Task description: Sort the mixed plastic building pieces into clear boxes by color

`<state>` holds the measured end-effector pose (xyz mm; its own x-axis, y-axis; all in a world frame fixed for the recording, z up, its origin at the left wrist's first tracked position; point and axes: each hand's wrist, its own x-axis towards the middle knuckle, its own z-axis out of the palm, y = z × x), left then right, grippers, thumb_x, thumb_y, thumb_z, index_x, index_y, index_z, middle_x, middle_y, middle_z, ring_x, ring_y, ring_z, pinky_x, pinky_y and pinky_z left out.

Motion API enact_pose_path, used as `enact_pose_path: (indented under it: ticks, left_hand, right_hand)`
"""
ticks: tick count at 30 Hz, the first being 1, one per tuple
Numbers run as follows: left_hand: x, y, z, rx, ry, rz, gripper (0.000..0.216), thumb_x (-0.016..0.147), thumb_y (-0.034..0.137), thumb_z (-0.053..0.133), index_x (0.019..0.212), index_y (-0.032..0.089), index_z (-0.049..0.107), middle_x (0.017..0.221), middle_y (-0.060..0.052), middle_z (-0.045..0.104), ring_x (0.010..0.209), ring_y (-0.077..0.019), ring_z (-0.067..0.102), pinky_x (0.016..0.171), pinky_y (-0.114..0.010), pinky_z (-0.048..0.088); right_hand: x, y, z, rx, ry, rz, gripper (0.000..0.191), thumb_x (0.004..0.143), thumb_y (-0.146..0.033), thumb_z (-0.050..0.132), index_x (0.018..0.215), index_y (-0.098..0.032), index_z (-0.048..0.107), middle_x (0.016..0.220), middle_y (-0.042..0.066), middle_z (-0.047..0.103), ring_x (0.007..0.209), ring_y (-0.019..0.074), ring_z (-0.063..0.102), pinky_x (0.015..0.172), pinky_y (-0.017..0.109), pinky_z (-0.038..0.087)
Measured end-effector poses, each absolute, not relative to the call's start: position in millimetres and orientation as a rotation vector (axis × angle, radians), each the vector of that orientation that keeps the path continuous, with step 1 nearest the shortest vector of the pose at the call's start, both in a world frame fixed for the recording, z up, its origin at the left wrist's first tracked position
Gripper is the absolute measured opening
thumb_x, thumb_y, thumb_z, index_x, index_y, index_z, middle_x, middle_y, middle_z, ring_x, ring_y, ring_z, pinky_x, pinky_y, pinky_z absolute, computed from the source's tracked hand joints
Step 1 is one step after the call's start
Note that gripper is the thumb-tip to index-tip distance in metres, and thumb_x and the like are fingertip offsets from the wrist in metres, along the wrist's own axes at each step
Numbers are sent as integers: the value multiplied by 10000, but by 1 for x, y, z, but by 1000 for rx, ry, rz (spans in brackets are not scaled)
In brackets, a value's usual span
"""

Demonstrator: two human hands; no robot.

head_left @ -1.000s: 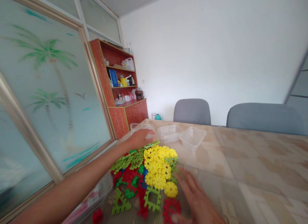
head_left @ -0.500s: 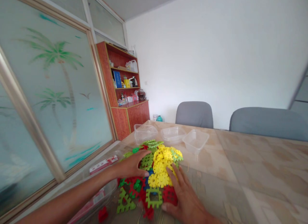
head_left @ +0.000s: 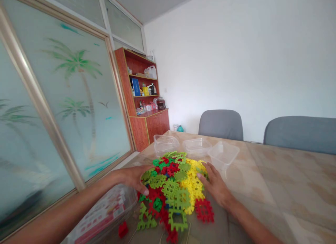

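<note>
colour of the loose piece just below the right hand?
Red: the loose piece lies on the table by the right hand. Head view.

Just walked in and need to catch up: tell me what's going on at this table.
A person has both bare hands on a pile of plastic interlocking pieces in green, yellow, red and blue on the table. The left hand cups the pile's left side and the right hand presses against its right side. Three clear tubs stand just behind the pile. A clear box with a red-and-white label lies beside the left arm, and one red piece lies apart near it.
</note>
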<state>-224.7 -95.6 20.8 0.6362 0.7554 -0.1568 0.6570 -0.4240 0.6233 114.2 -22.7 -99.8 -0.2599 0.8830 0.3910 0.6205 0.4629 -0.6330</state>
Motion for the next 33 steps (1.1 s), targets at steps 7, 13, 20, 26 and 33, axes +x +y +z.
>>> enact_pose_path:
  ticks: [7,13,20,26,33]
  left_hand:
    - [-200,-99,-2,2241,1399,80,1114,578,567,805,1482,194,270,1539,-144,268,1388,-351,282,1145,-435,207]
    - [-174,-113,0,2290,1292,73,1124,592,624,777,1499,274,213,1581,-97,118,1430,-349,142,1157,-469,139]
    - [-196,-92,20,2253,1295,369,598,861,559,560,1379,280,455,1422,-32,491,1264,-254,485,1048,-347,382]
    - [-243,-77,16,2251,1473,224,737,705,566,711,1330,230,511,1358,-72,556,1223,-311,513,1042,-377,380]
    - [-265,-74,-4,2227,1557,37,945,590,644,739,1384,225,443,1418,-96,489,1272,-324,467,1065,-383,362]
  right_hand:
    - [96,-19,-97,-1159,-2057,548,574,841,-512,480,1272,-140,552,1328,165,547,1267,316,458,1092,484,323]
    - [113,-34,-89,-1027,-2072,641,445,886,-497,437,1182,-209,603,1236,85,631,1176,247,549,1050,407,404]
    - [129,-27,-80,-1064,-1982,666,471,923,-493,345,1179,-196,605,1258,113,626,1197,271,537,1067,463,371]
    - [123,-21,-92,-1075,-1990,691,522,885,-522,389,1166,-146,617,1239,145,634,1176,279,551,1063,454,376]
    - [122,-23,-92,-1074,-2015,680,520,894,-514,375,1132,-142,650,1193,144,662,1150,288,561,1050,462,380]
